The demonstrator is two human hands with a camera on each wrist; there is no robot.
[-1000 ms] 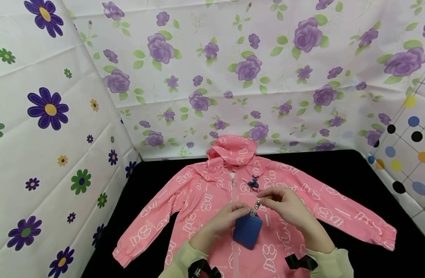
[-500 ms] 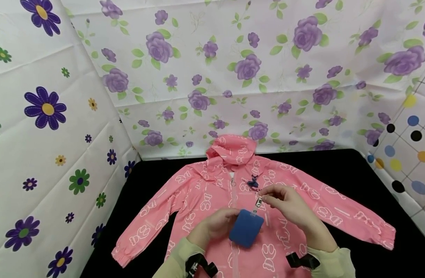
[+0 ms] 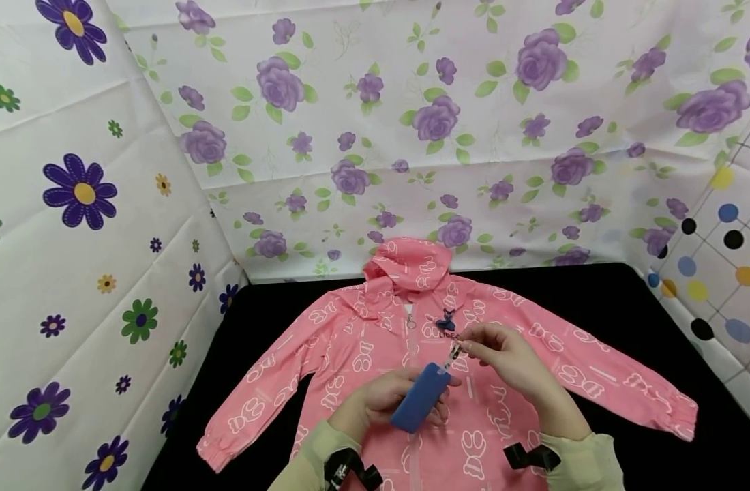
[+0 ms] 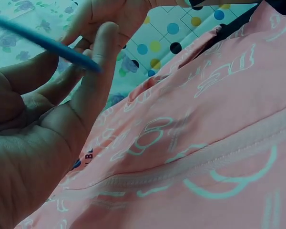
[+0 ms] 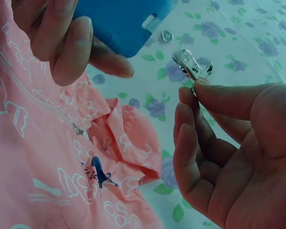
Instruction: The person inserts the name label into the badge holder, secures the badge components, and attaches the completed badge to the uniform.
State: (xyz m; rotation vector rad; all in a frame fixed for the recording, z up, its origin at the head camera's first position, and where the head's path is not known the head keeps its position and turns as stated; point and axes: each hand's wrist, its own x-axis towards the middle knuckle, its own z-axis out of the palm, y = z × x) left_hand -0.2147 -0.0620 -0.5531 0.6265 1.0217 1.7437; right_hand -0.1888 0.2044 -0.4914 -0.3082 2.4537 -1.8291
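My left hand (image 3: 384, 395) holds a blue badge holder (image 3: 420, 401) between its fingers, tilted over the front of a pink hooded jacket (image 3: 363, 354). The left wrist view shows the badge holder (image 4: 47, 45) nearly edge-on. From its top a clear strap leads to a small metal clip (image 5: 187, 63). My right hand (image 3: 506, 358) pinches the end of this clip between thumb and fingertips, just right of the badge holder. Behind the clip, a dark blue figure with lettering (image 3: 446, 320) marks the jacket's chest.
The jacket lies spread on a black table (image 3: 583, 300), its sleeves out to both sides and its hood at the back. A zipper pull (image 3: 411, 320) sits near the collar. Flower-printed sheets (image 3: 363, 116) stand behind and at the left, a dotted one (image 3: 718, 273) at the right.
The left hand has moved from the top of the badge holder to its side and turned it, so it now appears narrower and more slanted. The right hand keeps the clip almost in place.
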